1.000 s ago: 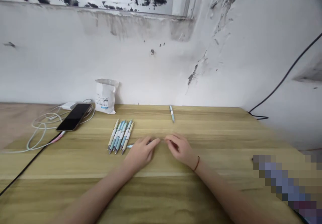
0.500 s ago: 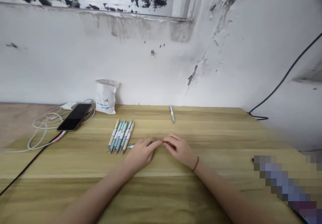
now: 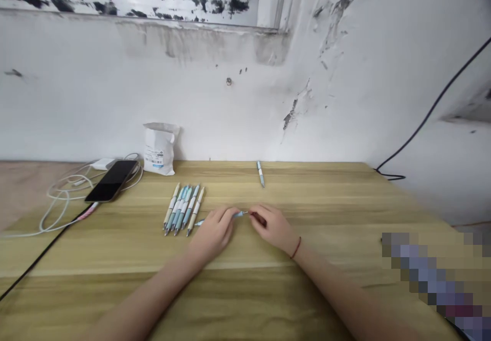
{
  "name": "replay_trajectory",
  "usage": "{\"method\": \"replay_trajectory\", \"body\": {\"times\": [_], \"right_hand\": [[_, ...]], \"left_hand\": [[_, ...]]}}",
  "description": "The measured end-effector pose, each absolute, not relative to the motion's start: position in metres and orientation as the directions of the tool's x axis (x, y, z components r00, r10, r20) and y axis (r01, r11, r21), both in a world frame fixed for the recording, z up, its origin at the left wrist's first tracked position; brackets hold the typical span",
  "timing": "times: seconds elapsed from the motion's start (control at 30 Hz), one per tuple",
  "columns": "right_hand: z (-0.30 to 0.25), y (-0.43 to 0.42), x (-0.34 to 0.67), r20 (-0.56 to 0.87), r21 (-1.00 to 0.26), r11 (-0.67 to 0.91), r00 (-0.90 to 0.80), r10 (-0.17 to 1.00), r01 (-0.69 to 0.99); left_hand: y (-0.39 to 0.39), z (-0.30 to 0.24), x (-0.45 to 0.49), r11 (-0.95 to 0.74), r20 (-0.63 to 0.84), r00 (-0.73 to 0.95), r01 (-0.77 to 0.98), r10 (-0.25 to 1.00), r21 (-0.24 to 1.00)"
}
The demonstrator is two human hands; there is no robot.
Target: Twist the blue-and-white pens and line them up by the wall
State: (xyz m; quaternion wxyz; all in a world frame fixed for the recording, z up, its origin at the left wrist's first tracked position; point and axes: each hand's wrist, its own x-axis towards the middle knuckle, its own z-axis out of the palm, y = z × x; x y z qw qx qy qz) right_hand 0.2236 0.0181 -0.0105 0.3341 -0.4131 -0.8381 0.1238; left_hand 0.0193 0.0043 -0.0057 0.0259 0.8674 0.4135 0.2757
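Note:
My left hand (image 3: pixel 214 233) grips a light-blue pen (image 3: pixel 218 219) across the fingers, its end sticking out left and a thin metal tip (image 3: pixel 244 212) showing on the right. My right hand (image 3: pixel 271 226) is pinched at that tip, with a small dark red piece (image 3: pixel 259 219) in its fingers; the fingers hide whether the two are joined. Just left of my left hand, several blue and cream pens (image 3: pixel 183 209) lie side by side on the wooden table (image 3: pixel 307 192). A single pen (image 3: pixel 261 174) lies apart near the wall.
A black phone (image 3: pixel 111 180) lies on white cables at the far left, near a white charger (image 3: pixel 102 164) and a white paper bag (image 3: pixel 159 149). A black cable (image 3: pixel 433 106) runs along the wall. A pixelated patch (image 3: pixel 433 274) covers the right front.
The pen between my hands now shows more clearly, with its metal tip exposed. My hands sit slightly further apart, and a dark red piece shows in my right fingers.

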Motion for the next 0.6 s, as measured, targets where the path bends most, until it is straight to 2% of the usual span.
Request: {"method": "replay_trajectory", "body": {"times": [0.2, 0.4, 0.6], "right_hand": [[-0.011, 0.020, 0.226, 0.497, -0.473, 0.611, -0.380, 0.780, 0.635], [-0.012, 0.023, 0.229, 0.510, -0.546, 0.555, -0.277, 0.814, 0.628], [-0.012, 0.023, 0.228, 0.483, -0.541, 0.557, -0.310, 0.819, 0.630]], "left_hand": [[0.005, -0.010, 0.017, -0.661, 0.447, 0.518, 0.702, 0.729, 0.265], [0.005, -0.002, 0.015, -0.640, 0.502, 0.472, 0.731, 0.725, 0.237], [0.005, -0.001, 0.016, -0.578, 0.443, 0.428, 0.762, 0.788, 0.292]]}}
